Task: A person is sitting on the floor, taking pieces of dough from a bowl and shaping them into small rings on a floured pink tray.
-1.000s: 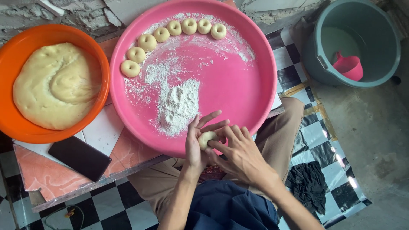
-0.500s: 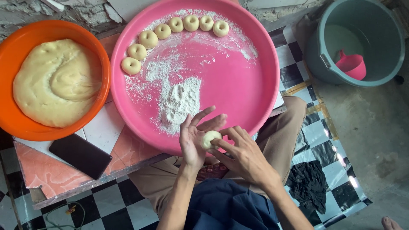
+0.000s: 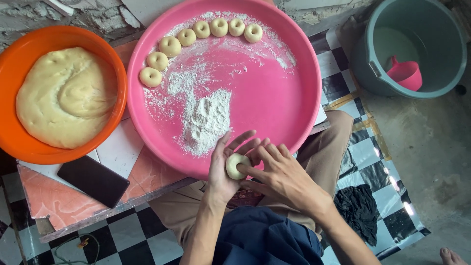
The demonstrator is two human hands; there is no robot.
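Note:
A small round piece of pale dough (image 3: 236, 166) rests in the palm of my left hand (image 3: 224, 169), whose fingers spread over the near rim of a big pink round tray (image 3: 289, 98). My right hand (image 3: 282, 176) presses its fingertips into the dough piece from the right. On the tray lie a heap of white flour (image 3: 206, 118) and an arc of several shaped dough rings (image 3: 196, 34) along the far left rim. An orange bowl (image 3: 14, 147) full of soft yellow dough (image 3: 66, 95) stands to the left.
A dark phone (image 3: 93, 180) lies on the low tiled board (image 3: 54, 211) under the bowl and tray. A grey-green bucket (image 3: 441, 83) with a pink scoop (image 3: 405, 74) stands at the right on the floor. A dark cloth (image 3: 360, 208) lies on checkered sheeting.
My hands stay at the tray's near rim. The dough piece now sits flatter in the left palm, with the right fingers pressed onto it.

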